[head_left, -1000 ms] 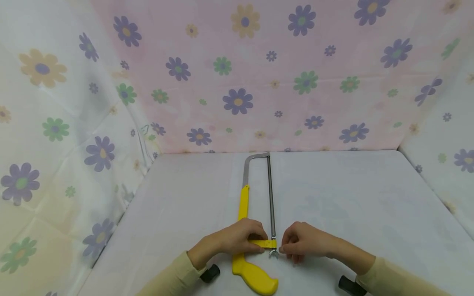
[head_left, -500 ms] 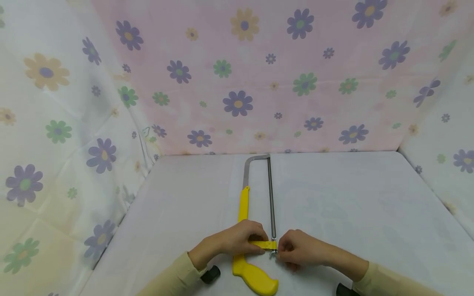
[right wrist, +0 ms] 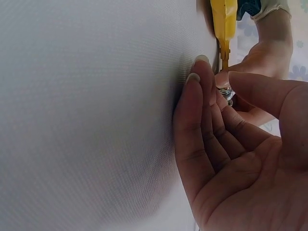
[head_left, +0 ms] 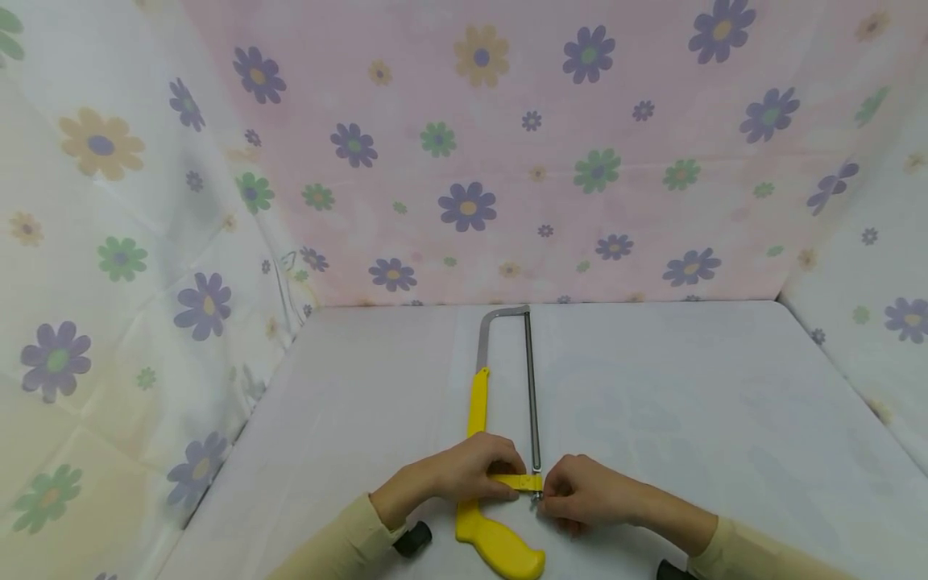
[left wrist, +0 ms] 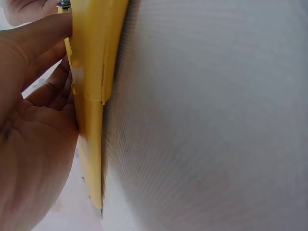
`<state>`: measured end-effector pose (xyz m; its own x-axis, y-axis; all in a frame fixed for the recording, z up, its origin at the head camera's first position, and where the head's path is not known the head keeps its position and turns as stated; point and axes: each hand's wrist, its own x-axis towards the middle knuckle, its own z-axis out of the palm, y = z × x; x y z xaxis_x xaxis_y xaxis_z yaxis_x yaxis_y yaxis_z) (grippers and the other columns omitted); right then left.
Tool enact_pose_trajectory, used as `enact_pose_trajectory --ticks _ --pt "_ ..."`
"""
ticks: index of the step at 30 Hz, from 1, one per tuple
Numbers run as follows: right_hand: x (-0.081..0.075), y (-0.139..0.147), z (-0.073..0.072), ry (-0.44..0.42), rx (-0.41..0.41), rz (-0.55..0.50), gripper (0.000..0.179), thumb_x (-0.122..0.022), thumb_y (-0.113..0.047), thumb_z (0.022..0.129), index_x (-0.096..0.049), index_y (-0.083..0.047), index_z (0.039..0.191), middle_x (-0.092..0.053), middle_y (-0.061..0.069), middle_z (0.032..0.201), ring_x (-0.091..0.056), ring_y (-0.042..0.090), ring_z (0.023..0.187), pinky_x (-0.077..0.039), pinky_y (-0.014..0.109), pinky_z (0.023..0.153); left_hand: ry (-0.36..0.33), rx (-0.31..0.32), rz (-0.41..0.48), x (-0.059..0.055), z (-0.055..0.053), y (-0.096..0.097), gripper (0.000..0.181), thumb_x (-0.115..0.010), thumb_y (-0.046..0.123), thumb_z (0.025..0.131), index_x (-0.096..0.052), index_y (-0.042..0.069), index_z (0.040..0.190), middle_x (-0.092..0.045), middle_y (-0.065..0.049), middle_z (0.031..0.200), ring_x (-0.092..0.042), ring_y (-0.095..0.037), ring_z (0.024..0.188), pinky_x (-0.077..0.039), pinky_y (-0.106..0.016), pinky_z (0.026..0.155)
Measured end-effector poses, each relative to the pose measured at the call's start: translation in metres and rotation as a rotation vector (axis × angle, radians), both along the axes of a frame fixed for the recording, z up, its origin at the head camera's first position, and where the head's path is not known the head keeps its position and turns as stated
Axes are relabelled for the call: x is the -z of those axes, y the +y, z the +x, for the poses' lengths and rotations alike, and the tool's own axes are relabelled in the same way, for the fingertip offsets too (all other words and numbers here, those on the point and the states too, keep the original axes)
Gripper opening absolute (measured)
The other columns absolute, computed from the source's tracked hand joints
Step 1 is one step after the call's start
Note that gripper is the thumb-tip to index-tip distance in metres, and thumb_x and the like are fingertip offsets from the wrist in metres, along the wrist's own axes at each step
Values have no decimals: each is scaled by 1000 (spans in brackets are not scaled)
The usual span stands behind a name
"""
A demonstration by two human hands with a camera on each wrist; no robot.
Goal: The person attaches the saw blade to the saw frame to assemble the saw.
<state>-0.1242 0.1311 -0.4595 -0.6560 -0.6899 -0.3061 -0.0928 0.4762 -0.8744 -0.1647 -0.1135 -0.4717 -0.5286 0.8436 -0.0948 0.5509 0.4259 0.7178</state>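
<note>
A hacksaw with a yellow handle [head_left: 503, 548] and grey metal front lies flat on the white table. Its dark blade [head_left: 532, 387] runs along the right side, away from me. With my left hand [head_left: 467, 467] I grip the yellow frame near the handle, thumb and fingers around the short yellow arm [head_left: 518, 482] that bears the blade's near end. At that end sits a silver wing nut [head_left: 536, 498], pinched at its right side by my right hand [head_left: 590, 489]. In the right wrist view the thumb and fingers partly hide the wing nut [right wrist: 225, 93].
The white tabletop [head_left: 689, 403] stretches around the saw. A pink flowered cloth [head_left: 507, 145] closes off the back, with pale flowered cloths at both sides. A black wrist strap piece [head_left: 413, 540] shows under the left sleeve [head_left: 337, 540].
My right hand has come in slightly left and down onto the wing nut, and its fingers have drawn closer together. My left hand and the hacksaw have stayed put.
</note>
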Motion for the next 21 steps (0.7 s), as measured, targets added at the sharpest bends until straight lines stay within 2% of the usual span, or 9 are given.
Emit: enact_pose_trajectory --ticks 13,21 --pt "6 -1 -1 -41 17 -31 24 -71 -22 96 -74 -8 77 -68 7 64 -58 11 50 -45 22 48 -44 -26 -25 1 1 1 17 -76 14 94 -71 15 110 -64 14 98 -55 1 83 -52 -18 79" --pt "2 -5 1 -82 80 -19 32 -73 -28 95 -74 -5 74 -70 9 64 -61 12 48 -47 23 47 -35 -27 -21 -1 1 2 17 -76 14 94 -72 14 110 -65 13 98 -56 2 84 -52 -17 80"
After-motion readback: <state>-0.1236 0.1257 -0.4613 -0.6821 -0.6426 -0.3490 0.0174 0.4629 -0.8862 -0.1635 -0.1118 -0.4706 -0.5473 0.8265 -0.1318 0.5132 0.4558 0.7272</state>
